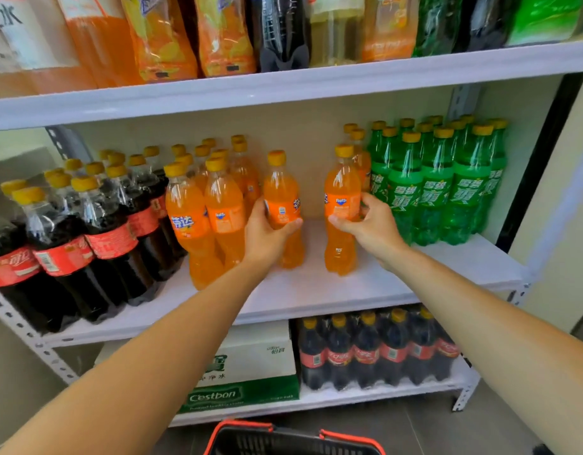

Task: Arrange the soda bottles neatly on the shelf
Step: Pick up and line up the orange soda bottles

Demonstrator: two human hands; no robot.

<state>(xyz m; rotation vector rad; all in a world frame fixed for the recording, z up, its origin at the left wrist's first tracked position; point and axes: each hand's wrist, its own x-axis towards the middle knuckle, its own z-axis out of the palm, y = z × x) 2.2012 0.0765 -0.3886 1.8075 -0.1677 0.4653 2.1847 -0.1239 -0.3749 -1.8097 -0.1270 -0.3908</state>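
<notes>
At frame centre the left hand point(265, 236) is clamped around one orange Fanta bottle point(282, 208) and the right hand point(374, 224) around a second Fanta bottle point(341, 208); both stand upright on the white middle shelf point(316, 287), apart from each other. Coca-Cola bottles point(86, 238) fill the left, green Sprite bottles point(438, 185) the right; lower down sits one "Cestbon" carton point(247, 379) beside six visible packed cola bottles point(375, 353).

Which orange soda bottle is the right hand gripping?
The right hand grips the lone orange bottle standing beside the green bottles; the left hand holds another orange bottle nearer the orange group.
</notes>
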